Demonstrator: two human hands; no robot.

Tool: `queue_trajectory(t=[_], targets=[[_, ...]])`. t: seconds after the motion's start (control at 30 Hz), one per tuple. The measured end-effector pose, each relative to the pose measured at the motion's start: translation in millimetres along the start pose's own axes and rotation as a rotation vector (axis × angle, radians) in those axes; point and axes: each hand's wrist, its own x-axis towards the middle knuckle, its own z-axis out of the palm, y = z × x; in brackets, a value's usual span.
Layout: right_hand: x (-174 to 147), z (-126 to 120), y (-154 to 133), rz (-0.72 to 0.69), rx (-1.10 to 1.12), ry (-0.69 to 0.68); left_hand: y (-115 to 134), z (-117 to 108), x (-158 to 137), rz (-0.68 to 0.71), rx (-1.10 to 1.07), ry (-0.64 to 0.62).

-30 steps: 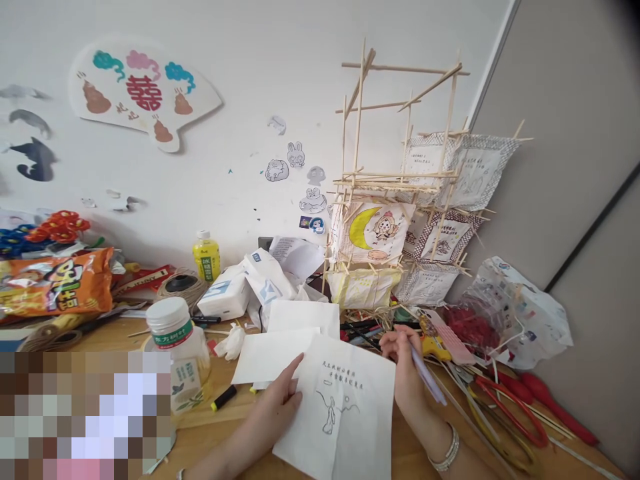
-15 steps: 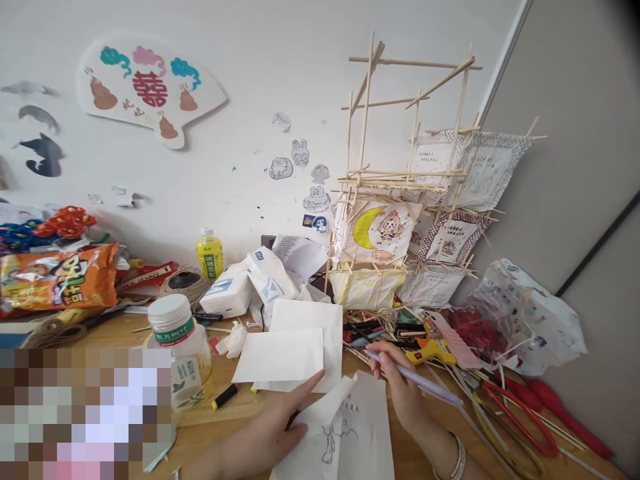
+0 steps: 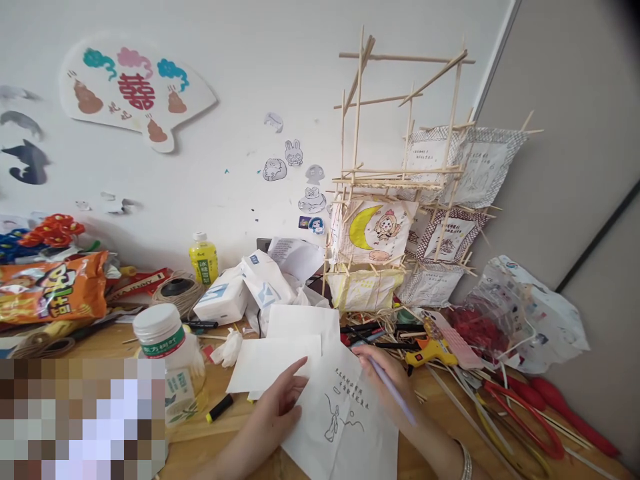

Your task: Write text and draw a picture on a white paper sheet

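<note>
My right hand (image 3: 389,387) grips a slim lavender pen (image 3: 393,388), its tip end at the upper edge of a white sheet. That drawing sheet (image 3: 345,440) lies in front of me with lines of handwritten characters and a line drawing of a robed figure. At the sheet's left edge rests my left hand (image 3: 281,408), fingers loosely bent and apart, with nothing in it. Behind the left hand, blank white paper (image 3: 275,357) lies partly under the drawing sheet. A black marker with a yellow end (image 3: 219,407) lies left of that hand.
A clear jar with a white lid (image 3: 167,363) stands left. Tissue packs (image 3: 223,297) and a yellow drink bottle (image 3: 203,258) sit behind. A stick frame with drawn panels (image 3: 380,230) rises at back right. A yellow glue gun (image 3: 431,352) and red-handled scissors (image 3: 530,427) lie right.
The drawing sheet, with its upper left part curled over before, now lies flatter and shows its writing. My left hand's pointing finger has drawn in. The pen has moved left and tilted steeper.
</note>
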Motion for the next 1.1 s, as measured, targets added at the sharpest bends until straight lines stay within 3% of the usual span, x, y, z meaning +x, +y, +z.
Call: queue_trajectory(t=[0.2,0.3,0.43,0.53,0.77,0.9,1.0,1.1], targets=[[2,2,15,-0.059,-0.142,-0.082,0,0,-5,0.091,0.092,0.007],[1,3,15,-0.004,-0.057,-0.114,0,1,-4,0.081,-0.09,0.048],[0,-3,4,0.144,0.212,-0.222,13,5,-6,-0.062,-0.409,0.088],[2,-11,-9,0.175,0.256,-0.169,25,7,-10,-0.115,-0.476,0.046],[11,-14,-16,0.148,0.117,-0.001,14,8,-2,-0.069,-0.174,-0.042],[14,-14,-14,0.114,0.022,0.035,11,9,-2,-0.118,0.036,0.089],[13,-18,-18,0.116,0.041,-0.024,20,9,-7,-0.154,-0.161,0.18],[9,-21,-23,0.136,0.09,-0.091,31,8,-10,-0.211,-0.377,0.156]])
